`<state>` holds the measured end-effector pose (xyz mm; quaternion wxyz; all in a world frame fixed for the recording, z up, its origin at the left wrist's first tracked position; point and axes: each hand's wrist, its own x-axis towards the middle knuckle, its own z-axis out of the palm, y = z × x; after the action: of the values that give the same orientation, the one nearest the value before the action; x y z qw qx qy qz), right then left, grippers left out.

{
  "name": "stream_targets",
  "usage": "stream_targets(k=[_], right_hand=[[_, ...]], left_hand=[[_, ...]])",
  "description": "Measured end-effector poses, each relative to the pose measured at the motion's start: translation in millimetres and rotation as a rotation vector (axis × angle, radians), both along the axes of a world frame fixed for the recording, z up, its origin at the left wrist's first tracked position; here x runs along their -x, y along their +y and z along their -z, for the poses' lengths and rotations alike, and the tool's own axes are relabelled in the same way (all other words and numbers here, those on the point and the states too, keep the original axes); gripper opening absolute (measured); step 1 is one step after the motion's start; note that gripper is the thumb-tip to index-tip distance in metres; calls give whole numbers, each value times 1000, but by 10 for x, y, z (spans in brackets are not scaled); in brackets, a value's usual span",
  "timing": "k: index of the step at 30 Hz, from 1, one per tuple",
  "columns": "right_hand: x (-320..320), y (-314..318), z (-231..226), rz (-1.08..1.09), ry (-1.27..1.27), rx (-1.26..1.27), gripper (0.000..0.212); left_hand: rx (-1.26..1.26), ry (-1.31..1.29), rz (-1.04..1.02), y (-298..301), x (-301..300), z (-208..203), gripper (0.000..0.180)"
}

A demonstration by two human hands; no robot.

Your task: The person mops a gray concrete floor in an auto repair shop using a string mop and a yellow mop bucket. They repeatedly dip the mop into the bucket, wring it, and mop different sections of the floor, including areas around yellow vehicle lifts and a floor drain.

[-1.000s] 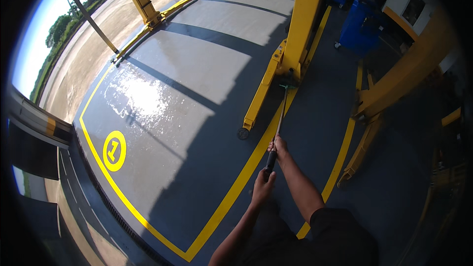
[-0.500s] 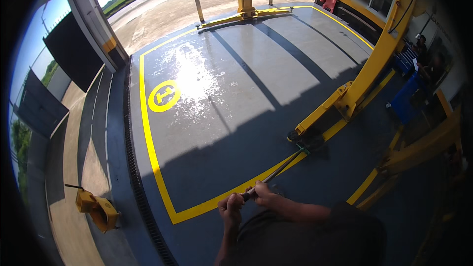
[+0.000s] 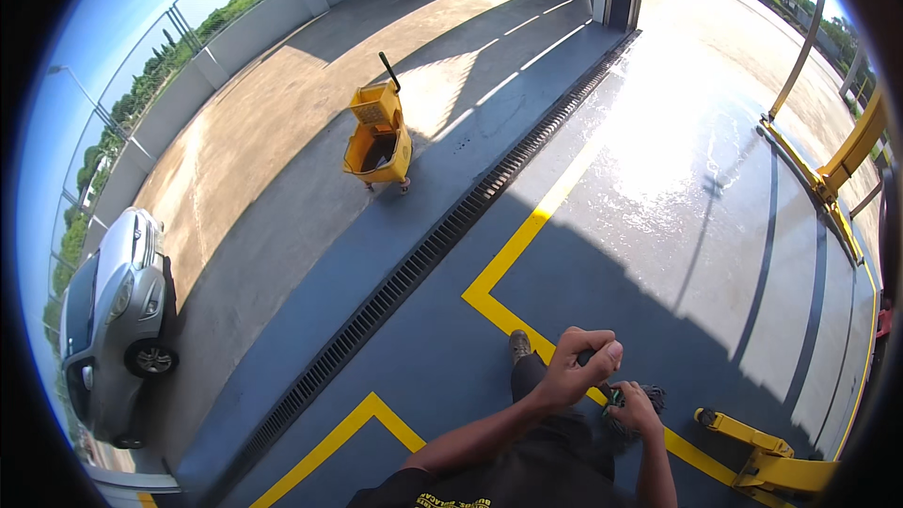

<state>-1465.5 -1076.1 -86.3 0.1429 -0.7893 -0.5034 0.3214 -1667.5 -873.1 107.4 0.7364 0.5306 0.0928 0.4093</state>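
Observation:
A mop is in both my hands. My left hand [image 3: 578, 367] is closed around the dark end of its handle, near the middle of my body. Lower and to the right, my right hand [image 3: 634, 408] grips the shaft; most of the shaft is hidden behind my hands. The grey-green mop head [image 3: 649, 399] shows just beyond my right hand, close to the yellow floor line [image 3: 691, 452]. A yellow mop bucket [image 3: 400, 152] with a wringer and a dark upright handle stands farther off to the left, apart from my hands.
A slotted floor drain [image 3: 414, 259] runs diagonally between me and the bucket. Yellow lift arms [image 3: 771, 468] reach across the floor at right, with a lift post [image 3: 851, 155] beyond. A silver car [image 3: 113, 310] is parked at left. Bright glare covers the far floor.
My view has swung left, bringing the bucket nearer the middle and the car into sight. The mop head, earlier out by the lift arm's foot, now shows close to my hands. Both hands still grip the mop.

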Motion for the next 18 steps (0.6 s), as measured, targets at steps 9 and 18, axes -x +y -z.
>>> stream_targets(k=[9,18], right_hand=[[429,1987,1273,53,97,144,24],[-191,3547,687,533,-213,-156,41]], left_hand=[[218,184,142,2161,295,667,40],[238,470,-138,4773,1853,428,39]])
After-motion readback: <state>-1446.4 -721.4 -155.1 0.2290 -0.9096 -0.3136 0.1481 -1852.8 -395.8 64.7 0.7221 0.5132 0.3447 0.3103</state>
